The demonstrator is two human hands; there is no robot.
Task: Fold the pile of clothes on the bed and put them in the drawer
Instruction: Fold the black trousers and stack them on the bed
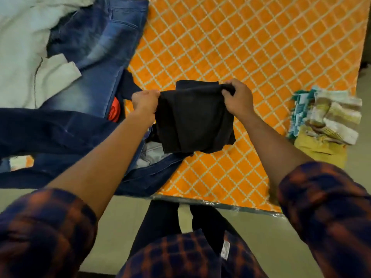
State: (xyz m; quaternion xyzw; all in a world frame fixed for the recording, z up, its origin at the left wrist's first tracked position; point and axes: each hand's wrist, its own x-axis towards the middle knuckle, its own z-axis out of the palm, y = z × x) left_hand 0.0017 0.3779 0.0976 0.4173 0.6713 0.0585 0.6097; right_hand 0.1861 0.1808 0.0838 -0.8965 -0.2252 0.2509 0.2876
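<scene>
Several unfolded pieces, jeans [96,47] among them, lie heaped on the left of the bed [241,47]. My left hand [145,100] pinches one top corner of the black garment [192,121], which hangs above the bed's near edge. My right hand [237,99] grips the other corner. I'd hold that top edge taut and level before halving it, though I can't quite tell its hanging layers apart. A folded stack [329,117] sits far right.

The black garment [192,121] is soft, matt cloth, creased in loose folds. The jeans [96,43] are sturdy blue denim, faded pale in patches, with stitched seams. The bed cover [251,47] is matt orange quilted cloth, puffed between pale lattice stitching. Glossy clear plastic wrap [200,202] shines along the mattress edge. The right sleeve [331,207] looks like brushed checked cloth
</scene>
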